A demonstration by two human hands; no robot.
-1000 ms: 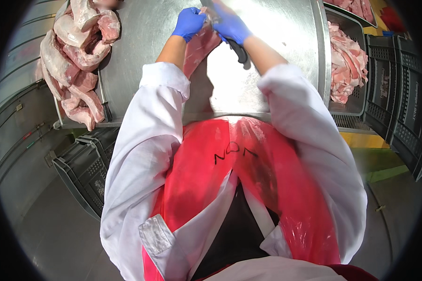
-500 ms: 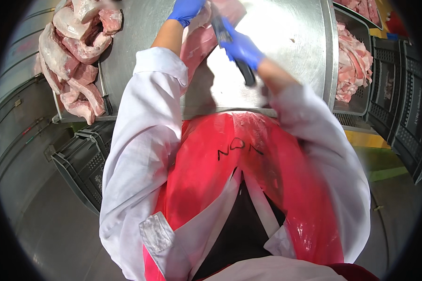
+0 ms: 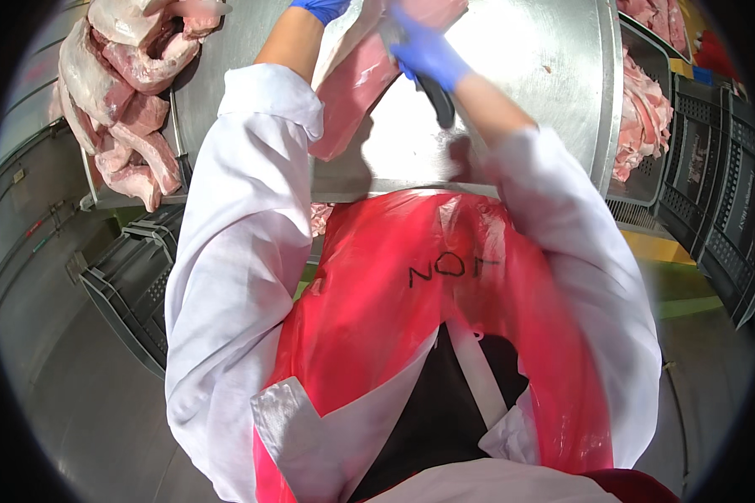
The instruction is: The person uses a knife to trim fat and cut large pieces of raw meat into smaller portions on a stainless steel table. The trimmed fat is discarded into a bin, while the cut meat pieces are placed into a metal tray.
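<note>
1. Gripping knife in gloved right hand, fingers wrapped round handle, knuckles blurred. Butt toward near edge of surface, blade toward far side, probably for reach over meat with wrist off to the right.
2. Showing only part of left hand, cut off at top of view; cannot tell finger state, nor contact with meat. Placed near meat's left side, likely as steadying hand.
3. Locating meat: on surface, between both arms, slanting from beside left sleeve, close to near edge, up toward far side. Probably central for both hands to reach. Cannot tell blade contact; too blurred.
4. Heaping of chunks along left edge of surface, down to near left corner; perhaps for leaving work room in the middle.
5. Piling of trimmings in tub, just beyond right edge of surface, on knife-hand side; presumably for short reach and separation from chunks.
6. Standing outside right edge, past tub: dark crates. Seemingly out of arms' way.
7. Wearing red apron at near edge, sleeves turned back above gloves; likely against wet and smears.
</note>
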